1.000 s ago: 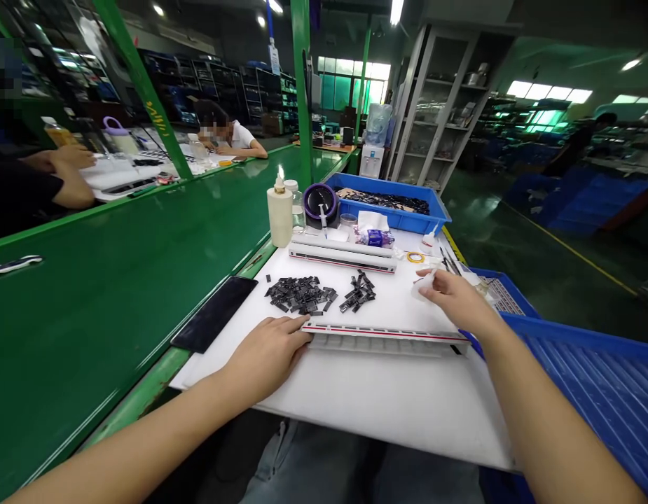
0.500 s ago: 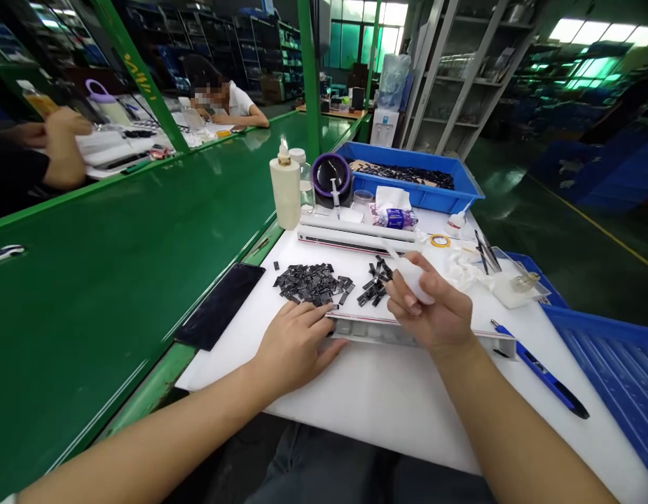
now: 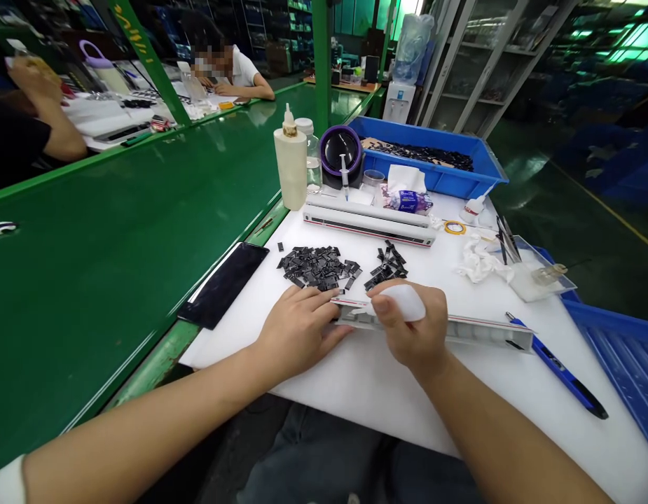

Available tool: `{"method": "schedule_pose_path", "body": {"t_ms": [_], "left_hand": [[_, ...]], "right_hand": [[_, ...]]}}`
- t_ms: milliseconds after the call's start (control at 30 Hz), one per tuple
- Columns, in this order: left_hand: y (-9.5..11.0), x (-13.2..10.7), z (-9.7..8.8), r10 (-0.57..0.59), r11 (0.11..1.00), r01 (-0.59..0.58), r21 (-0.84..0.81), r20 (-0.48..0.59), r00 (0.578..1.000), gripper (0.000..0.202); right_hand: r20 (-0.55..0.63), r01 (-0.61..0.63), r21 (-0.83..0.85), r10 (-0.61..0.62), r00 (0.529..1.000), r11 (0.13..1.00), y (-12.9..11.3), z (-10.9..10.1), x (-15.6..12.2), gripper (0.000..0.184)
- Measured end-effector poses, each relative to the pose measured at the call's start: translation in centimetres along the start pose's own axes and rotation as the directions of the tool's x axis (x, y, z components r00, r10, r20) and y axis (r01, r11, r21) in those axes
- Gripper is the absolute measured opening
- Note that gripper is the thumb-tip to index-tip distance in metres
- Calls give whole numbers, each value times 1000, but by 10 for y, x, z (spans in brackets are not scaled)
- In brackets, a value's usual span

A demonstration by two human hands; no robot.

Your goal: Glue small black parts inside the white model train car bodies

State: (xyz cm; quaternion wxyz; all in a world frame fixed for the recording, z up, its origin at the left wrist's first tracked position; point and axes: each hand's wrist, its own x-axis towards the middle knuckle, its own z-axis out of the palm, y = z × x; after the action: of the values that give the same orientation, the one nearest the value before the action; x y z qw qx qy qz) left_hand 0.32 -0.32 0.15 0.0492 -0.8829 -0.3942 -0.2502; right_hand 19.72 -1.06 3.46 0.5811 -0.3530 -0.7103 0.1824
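My left hand (image 3: 298, 327) lies flat with its fingers stretched over the left end of a long white strip with a red line (image 3: 476, 329) on the white board (image 3: 387, 392). My right hand (image 3: 414, 327) is closed round a small white squeeze bottle (image 3: 402, 302), whose tip points left onto the strip beside my left fingertips. Just beyond the strip lie a large heap of small black parts (image 3: 318, 266) and a smaller heap of small black parts (image 3: 387, 266).
A second white strip (image 3: 368, 225), a cream bottle (image 3: 292, 166), a purple-rimmed cup (image 3: 340, 155) and a blue bin (image 3: 433, 164) stand further back. A blue pen (image 3: 557, 374), crumpled wipes (image 3: 478, 260) and a black phone (image 3: 223, 283) lie around. Other people work across the green belt (image 3: 118, 231).
My right hand carried the white bottle from the right side of the board to the strip's left end, beside my left hand. My view tilted down a little.
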Motion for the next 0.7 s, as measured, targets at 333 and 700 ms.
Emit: {"method": "schedule_pose_path", "body": {"t_ms": [333,700], "left_hand": [[-1,1,0,-11,999,11,-33,18,1000,27],[-1,2,1,-10,999,11,-50,10,1000,24]], "right_hand": [[31,41,-137,-37,999,990,4,10,-4,28],[46,5,-147,2,999,989,3,10,-4,31]]}}
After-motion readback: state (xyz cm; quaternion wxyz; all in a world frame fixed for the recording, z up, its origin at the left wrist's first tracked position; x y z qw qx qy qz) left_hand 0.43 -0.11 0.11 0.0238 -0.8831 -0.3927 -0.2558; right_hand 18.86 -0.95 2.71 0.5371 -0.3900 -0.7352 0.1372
